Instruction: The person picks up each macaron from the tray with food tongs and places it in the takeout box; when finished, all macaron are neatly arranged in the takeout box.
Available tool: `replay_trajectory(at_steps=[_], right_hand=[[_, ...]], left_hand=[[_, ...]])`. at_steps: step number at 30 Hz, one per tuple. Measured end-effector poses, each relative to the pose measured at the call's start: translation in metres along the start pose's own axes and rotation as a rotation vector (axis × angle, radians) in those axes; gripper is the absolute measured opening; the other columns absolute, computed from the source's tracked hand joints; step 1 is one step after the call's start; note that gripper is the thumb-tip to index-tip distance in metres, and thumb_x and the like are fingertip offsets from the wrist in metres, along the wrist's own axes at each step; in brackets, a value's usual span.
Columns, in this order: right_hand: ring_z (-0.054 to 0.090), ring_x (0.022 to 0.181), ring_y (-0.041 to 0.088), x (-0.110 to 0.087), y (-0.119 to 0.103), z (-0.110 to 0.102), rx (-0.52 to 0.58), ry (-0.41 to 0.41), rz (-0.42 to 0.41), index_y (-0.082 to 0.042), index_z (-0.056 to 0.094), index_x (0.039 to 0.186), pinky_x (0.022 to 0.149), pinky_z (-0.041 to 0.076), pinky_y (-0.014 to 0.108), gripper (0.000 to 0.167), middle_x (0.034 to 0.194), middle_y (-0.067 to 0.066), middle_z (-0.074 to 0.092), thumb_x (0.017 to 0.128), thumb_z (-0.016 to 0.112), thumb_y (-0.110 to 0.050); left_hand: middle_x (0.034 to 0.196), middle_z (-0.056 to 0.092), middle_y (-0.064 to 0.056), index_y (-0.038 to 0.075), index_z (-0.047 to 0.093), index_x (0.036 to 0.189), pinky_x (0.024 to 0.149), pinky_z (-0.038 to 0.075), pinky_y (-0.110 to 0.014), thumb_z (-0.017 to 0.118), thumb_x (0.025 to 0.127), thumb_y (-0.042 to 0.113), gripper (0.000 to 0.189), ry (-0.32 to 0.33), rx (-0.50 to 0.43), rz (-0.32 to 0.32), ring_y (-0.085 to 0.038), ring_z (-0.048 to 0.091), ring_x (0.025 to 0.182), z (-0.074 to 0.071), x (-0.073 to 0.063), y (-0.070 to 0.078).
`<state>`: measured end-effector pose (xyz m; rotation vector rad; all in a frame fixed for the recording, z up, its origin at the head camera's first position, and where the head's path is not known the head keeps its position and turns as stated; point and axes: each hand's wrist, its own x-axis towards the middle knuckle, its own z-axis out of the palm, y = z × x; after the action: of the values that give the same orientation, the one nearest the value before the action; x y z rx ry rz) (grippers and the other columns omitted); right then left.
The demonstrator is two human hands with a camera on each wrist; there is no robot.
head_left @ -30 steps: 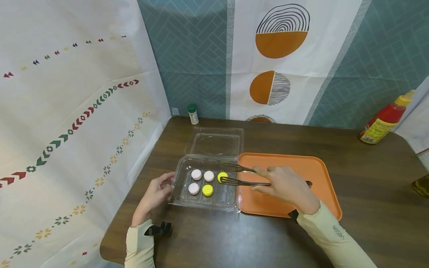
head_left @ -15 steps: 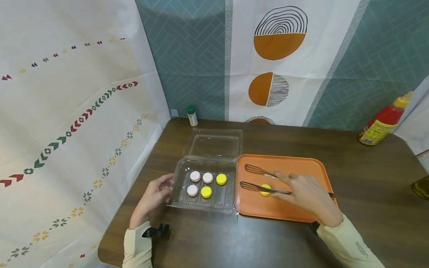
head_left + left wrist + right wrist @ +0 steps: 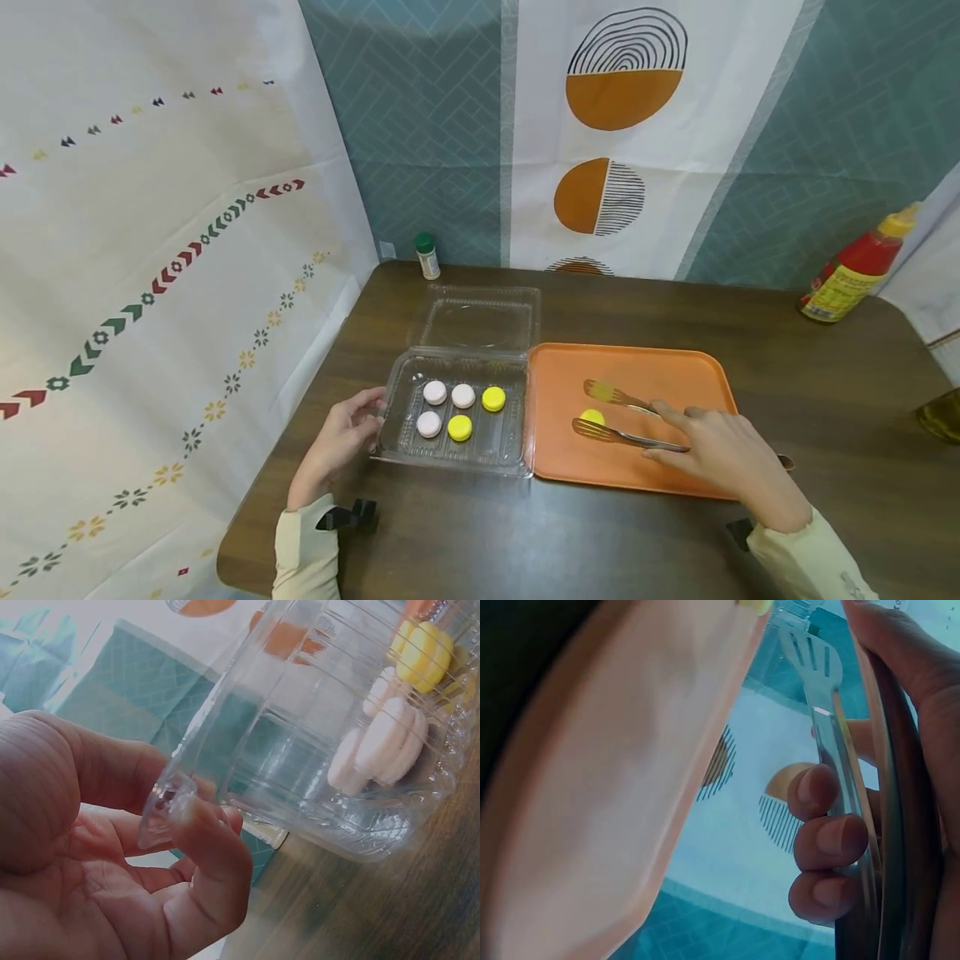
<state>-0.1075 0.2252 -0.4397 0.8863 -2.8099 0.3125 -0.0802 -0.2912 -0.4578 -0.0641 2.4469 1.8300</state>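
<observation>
My left hand (image 3: 347,433) pinches the left rim of a clear plastic clamshell container (image 3: 180,802), with the thumb and fingers on its edge. Inside sit three pale pink macarons (image 3: 428,424) and two yellow macarons (image 3: 460,427). Over the orange tray (image 3: 555,458), my right hand (image 3: 723,446) holds metal tongs (image 3: 637,440) with slotted ends spread apart. A yellow macaron (image 3: 592,417) lies on the tray between those ends, partly covered by the nearer one. Yellow shows through the farther end's slots. In the right wrist view, the fingers curl round the tongs' arms.
The container's lid (image 3: 480,321) lies folded back behind it. A green-capped shaker (image 3: 427,256) stands at the back wall. To the right are a red squeeze bottle (image 3: 855,267) and a dark glass item (image 3: 941,421) at the frame's edge.
The right hand has drawn the tongs from the container rightward over the tray and spread their ends further. The second yellow macaron now sits free in the container. The left hand stays on the rim.
</observation>
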Motion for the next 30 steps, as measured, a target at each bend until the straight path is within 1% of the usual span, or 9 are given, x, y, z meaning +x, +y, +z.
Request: replay_trajectory(at_steps=[2, 5, 11, 17, 20, 23, 30], right_hand=[[0.032, 0.045, 0.003, -0.0025, 0.0021, 0.001, 0.002, -0.006, 0.004, -0.019, 0.069, 0.126, 0.041, 0.029, 0.026, 0.059, 0.064, -0.008, 0.047, 0.078, 0.082, -0.051], [0.032, 0.046, 0.002, -0.0052, 0.0043, 0.0036, 0.006, -0.023, -0.003, -0.019, 0.068, 0.121, 0.041, 0.029, 0.025, 0.054, 0.063, -0.009, 0.043, 0.079, 0.082, -0.05], [0.029, 0.045, 0.002, -0.0069, 0.0067, 0.0076, -0.015, -0.045, -0.029, -0.017, 0.067, 0.116, 0.041, 0.027, 0.024, 0.047, 0.06, -0.011, 0.036, 0.081, 0.082, -0.045], [0.031, 0.047, 0.002, -0.0081, 0.0067, 0.0064, 0.03, -0.111, -0.001, -0.016, 0.07, 0.123, 0.042, 0.028, 0.024, 0.047, 0.061, -0.013, 0.038, 0.084, 0.08, -0.04], [0.03, 0.048, 0.001, -0.0095, 0.0062, 0.0063, 0.045, -0.123, 0.001, -0.017, 0.07, 0.126, 0.042, 0.026, 0.024, 0.047, 0.062, -0.015, 0.037, 0.085, 0.08, -0.039], [0.029, 0.047, 0.001, -0.0099, 0.0061, 0.0076, 0.029, -0.1, -0.021, -0.019, 0.069, 0.125, 0.042, 0.025, 0.023, 0.047, 0.062, -0.015, 0.037, 0.084, 0.08, -0.039], [0.024, 0.046, 0.001, -0.0026, 0.0086, 0.0089, -0.009, -0.001, -0.084, -0.019, 0.068, 0.124, 0.042, 0.022, 0.022, 0.05, 0.062, -0.014, 0.034, 0.08, 0.084, -0.037]], left_hand=[[0.116, 0.053, -0.031, -0.015, 0.046, 0.14, 0.054, 0.048, -0.024, 0.051, 0.089, -0.013, 0.051, -0.001, 0.004, -0.001, -0.014, 0.051, 0.065, 0.0003, 0.0014, -0.0005], [0.117, 0.053, -0.031, -0.015, 0.045, 0.14, 0.054, 0.048, -0.025, 0.052, 0.09, -0.014, 0.051, 0.003, 0.016, -0.001, -0.014, 0.052, 0.065, -0.0001, 0.0013, -0.0012], [0.117, 0.052, -0.03, -0.016, 0.041, 0.143, 0.056, 0.049, -0.025, 0.051, 0.091, -0.013, 0.053, -0.013, 0.036, -0.001, -0.014, 0.052, 0.066, -0.0005, -0.0011, -0.0013], [0.116, 0.052, -0.028, -0.014, 0.043, 0.143, 0.055, 0.048, -0.025, 0.052, 0.09, -0.013, 0.053, -0.013, 0.022, -0.001, -0.016, 0.052, 0.066, 0.0006, -0.0016, 0.0027], [0.116, 0.053, -0.029, -0.014, 0.043, 0.143, 0.055, 0.048, -0.025, 0.052, 0.091, -0.013, 0.053, -0.014, 0.026, 0.003, -0.016, 0.052, 0.065, 0.0002, -0.0026, 0.0036], [0.115, 0.053, -0.029, -0.015, 0.043, 0.142, 0.054, 0.048, -0.025, 0.053, 0.091, -0.013, 0.052, -0.016, 0.032, 0.01, -0.015, 0.052, 0.064, 0.0003, -0.0027, 0.0037], [0.116, 0.053, -0.03, -0.015, 0.044, 0.142, 0.055, 0.048, -0.025, 0.052, 0.09, -0.013, 0.052, -0.01, 0.03, 0.009, -0.014, 0.052, 0.064, 0.0013, -0.0017, 0.0031]])
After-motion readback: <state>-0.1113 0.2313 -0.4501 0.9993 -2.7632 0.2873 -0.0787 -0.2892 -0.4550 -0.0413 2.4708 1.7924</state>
